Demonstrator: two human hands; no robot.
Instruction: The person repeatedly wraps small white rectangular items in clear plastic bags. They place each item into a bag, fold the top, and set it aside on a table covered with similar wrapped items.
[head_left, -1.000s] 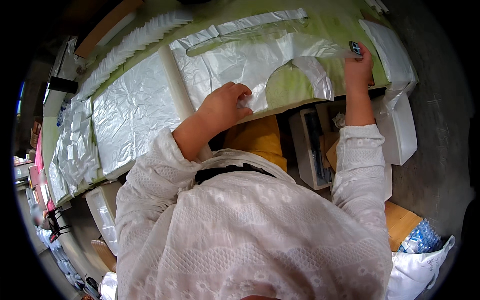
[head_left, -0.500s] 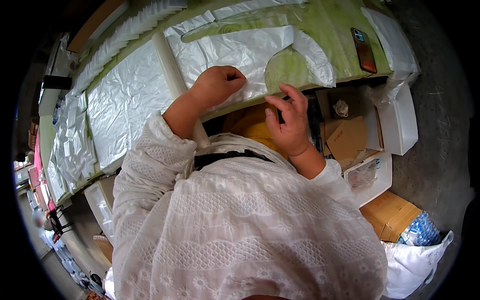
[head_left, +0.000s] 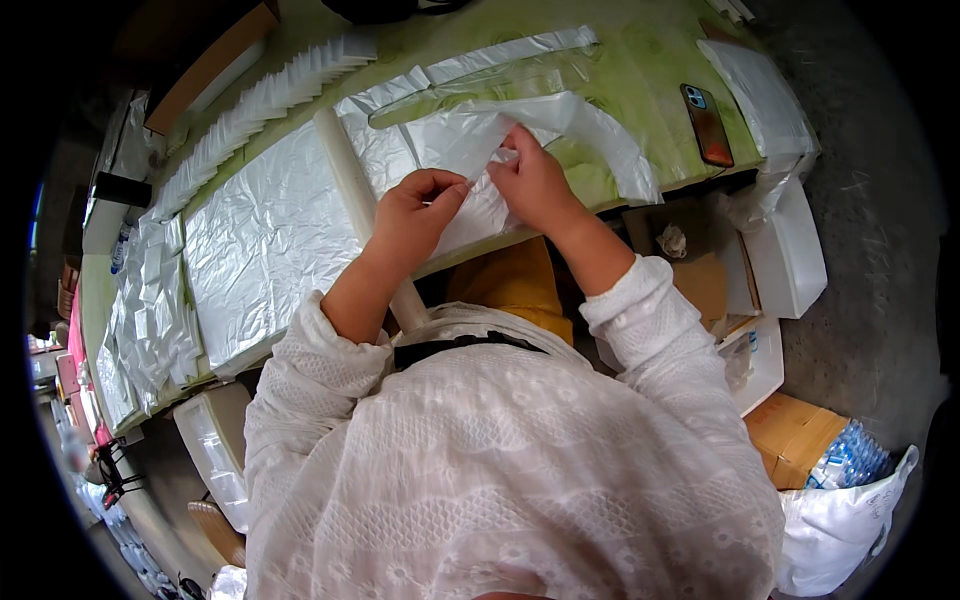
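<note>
From above the person's head, both hands meet over the near edge of the green-covered desk (head_left: 640, 90). The left hand (head_left: 415, 210) has its fingers curled in, thumb and fingertips pinching the edge of a thin white plastic bag (head_left: 470, 150) that lies crumpled on the desk just in front of the person. The right hand (head_left: 535, 180) sits just beside it, fingers bent and closed on the same bag a little farther up, so the film is held between the two hands. A white roll core (head_left: 350, 190) lies across the desk, running from the far side down to the near edge and passing right beside the left wrist. To the left of it a broad sheet of crinkled white plastic film (head_left: 265, 240) covers the desk, and a fanned row of folded white bags (head_left: 250, 115) lines the far side. A smartphone (head_left: 706, 124) lies flat on the desk, well apart to the right of the hands. Below the desk's right end stand white foam boxes (head_left: 790, 255) and an open cardboard box (head_left: 700, 260), with a pack of water bottles (head_left: 850, 455) on the floor.
</note>
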